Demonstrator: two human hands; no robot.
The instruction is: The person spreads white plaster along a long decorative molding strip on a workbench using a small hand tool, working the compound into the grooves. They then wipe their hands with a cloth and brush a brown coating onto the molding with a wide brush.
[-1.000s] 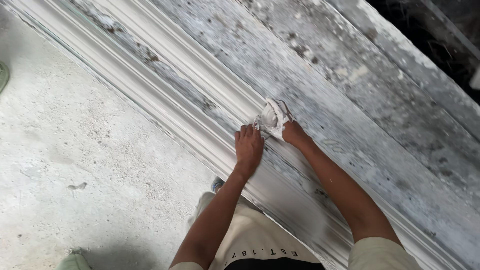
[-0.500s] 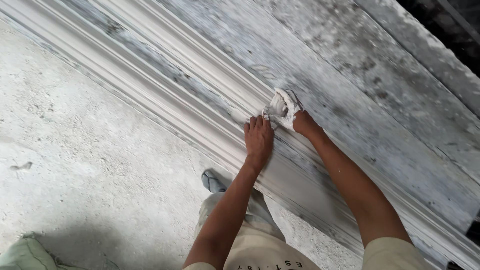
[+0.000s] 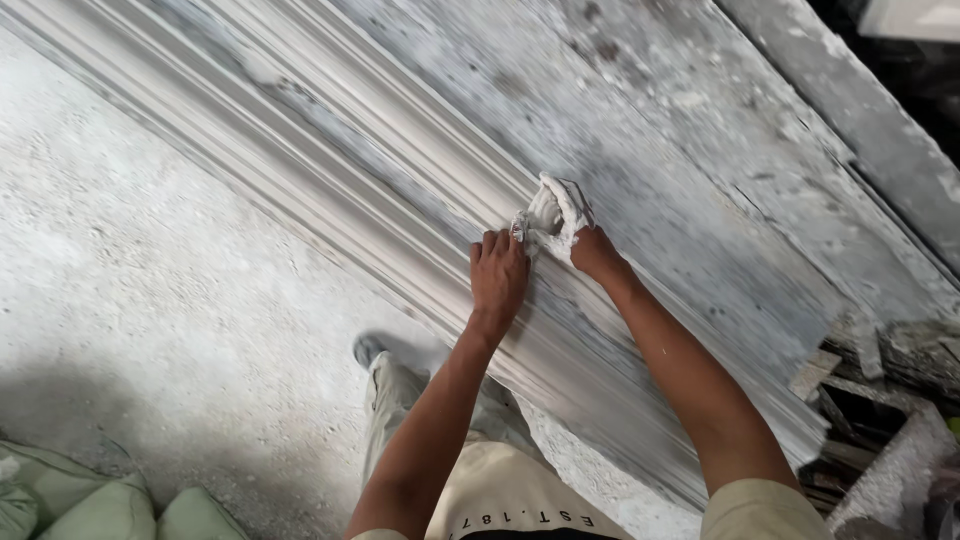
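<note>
Rag (image 3: 556, 212) farther along, under right hand (image 3: 590, 250)

Matt stone moulding, crumpled white cloth

The ribbed moulding (image 3: 330, 190) looks like smooth, dusty grey-veined stone; the cloth (image 3: 556, 212) at its 3 o'clock is soft and wrinkled; the floor (image 3: 150, 330) is rough, gritty concrete.

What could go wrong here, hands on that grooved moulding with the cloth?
The left hand lies flat on the ridged moulding right beside the white cloth gripped in the right hand, so the cloth may catch its fingers. Loose offcuts lie near the moulding's end and might be knocked.
</note>
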